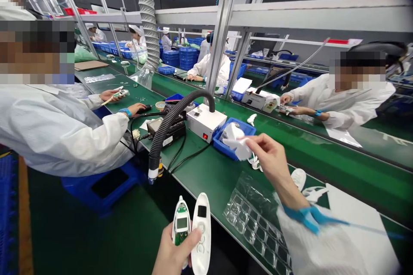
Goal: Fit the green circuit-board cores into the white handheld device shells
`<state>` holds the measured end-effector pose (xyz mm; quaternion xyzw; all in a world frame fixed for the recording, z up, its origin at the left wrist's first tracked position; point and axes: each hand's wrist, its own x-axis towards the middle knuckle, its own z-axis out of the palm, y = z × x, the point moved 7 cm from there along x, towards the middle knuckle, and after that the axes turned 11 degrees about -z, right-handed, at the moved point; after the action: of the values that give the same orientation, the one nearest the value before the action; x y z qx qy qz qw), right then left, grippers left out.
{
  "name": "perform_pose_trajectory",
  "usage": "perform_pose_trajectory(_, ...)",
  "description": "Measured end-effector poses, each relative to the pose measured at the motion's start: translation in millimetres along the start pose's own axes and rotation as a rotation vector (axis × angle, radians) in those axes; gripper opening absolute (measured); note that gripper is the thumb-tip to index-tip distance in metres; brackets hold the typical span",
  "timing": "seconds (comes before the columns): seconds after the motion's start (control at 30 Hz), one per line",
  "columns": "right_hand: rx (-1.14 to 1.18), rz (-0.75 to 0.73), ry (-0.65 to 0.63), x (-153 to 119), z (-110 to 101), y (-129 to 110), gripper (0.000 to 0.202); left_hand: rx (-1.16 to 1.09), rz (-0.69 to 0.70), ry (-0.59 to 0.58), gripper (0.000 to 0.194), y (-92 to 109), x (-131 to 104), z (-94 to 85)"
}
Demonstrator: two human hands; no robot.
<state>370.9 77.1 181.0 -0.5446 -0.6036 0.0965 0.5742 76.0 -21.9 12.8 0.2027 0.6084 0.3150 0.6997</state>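
At the bottom centre, my left hand (176,249) holds two parts side by side: a white housing with a green circuit board and small screen (181,223), and a long white oval cover (202,240) with a dark window. My right hand (271,159) pinches a crumpled white piece (240,148), thin like paper or cloth, between thumb and fingers. That piece hangs over the blue tray (219,148), and a blue wrist strap (303,217) circles my right wrist. Whether it touches what lies in the tray I cannot tell.
A white box (206,120) with a black flexible hose (161,131) stands behind the tray. A clear plastic blister tray (254,223) lies at the bench edge. White shells (298,178) and a white sheet (358,223) lie right. Co-workers sit left and across the green belt (300,142).
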Motion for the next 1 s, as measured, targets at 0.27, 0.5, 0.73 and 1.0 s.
perform_pose_trajectory(0.27,0.024,-0.040,-0.408,-133,65,-81,0.013,0.054,0.021,-0.101,0.041,-2,-17,7.2)
perform_pose_trajectory(0.5,-0.011,0.065,-0.588,-183,87,-66,0.021,0.259,0.082,-0.210,0.040,-16,-14,15.5)
perform_pose_trajectory(0.73,-0.156,-0.074,-0.375,-192,78,-61,0.021,0.336,0.088,-0.230,0.042,-20,-22,23.0)
perform_pose_trajectory(1.0,0.118,0.380,0.117,-197,24,-18,0.016,0.217,-0.026,-0.190,0.053,-23,-33,23.7)
